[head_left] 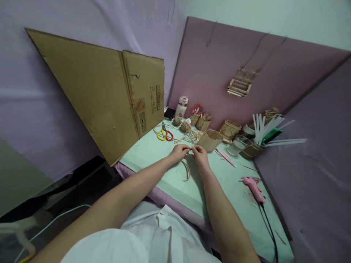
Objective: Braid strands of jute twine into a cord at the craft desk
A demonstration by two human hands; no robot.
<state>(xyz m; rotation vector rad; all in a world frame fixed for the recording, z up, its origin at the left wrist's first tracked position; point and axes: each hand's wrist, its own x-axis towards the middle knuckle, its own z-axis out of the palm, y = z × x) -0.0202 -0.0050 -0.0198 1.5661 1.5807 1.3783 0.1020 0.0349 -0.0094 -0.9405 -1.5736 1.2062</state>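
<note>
My left hand (179, 151) and right hand (200, 153) pinch a thin tan jute cord (188, 170) between closed fingertips, just in front of the small popsicle-stick basket (210, 140). I seem mid-twist, perhaps knotting; next calls for keeping tension.

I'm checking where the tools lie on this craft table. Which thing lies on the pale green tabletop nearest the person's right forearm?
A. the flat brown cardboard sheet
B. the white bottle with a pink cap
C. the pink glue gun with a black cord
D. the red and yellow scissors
C: the pink glue gun with a black cord lies on the pale green tabletop just beside the right forearm; the other three sit to the left or far back.
</note>
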